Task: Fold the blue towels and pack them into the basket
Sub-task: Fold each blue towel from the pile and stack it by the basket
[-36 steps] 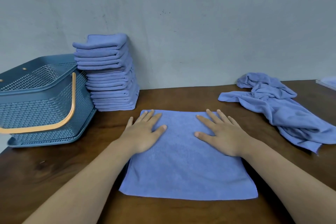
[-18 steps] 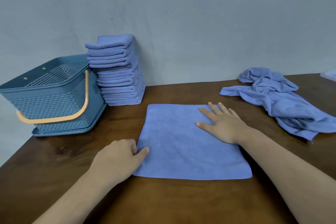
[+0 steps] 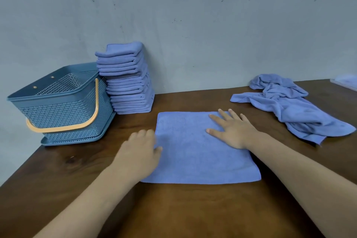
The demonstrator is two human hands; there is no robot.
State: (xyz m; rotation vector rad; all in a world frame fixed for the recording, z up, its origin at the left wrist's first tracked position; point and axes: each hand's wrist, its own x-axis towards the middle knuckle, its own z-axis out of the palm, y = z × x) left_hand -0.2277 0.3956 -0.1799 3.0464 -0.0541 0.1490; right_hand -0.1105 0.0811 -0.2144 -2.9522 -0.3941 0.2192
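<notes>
Here the flat towel [image 3: 202,152] lies on the table [image 3: 193,208], the right hand [image 3: 233,131] pressing it with fingers spread, the left hand [image 3: 141,150] blurred at its left edge (pinching or merely touching, I cannot tell). A weak hold there would likely let the fold land askew; bare wood lies toward the basket [image 3: 63,106] and folded stack [image 3: 127,83], the crumpled heap [image 3: 289,106] well apart.

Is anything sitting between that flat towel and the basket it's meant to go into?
Nothing visible does. Between the flat towel and the basket lies bare table, with only the left hand at the towel's edge. The stack of folded towels stands beside the basket, nearer the wall, off the direct line.
</notes>
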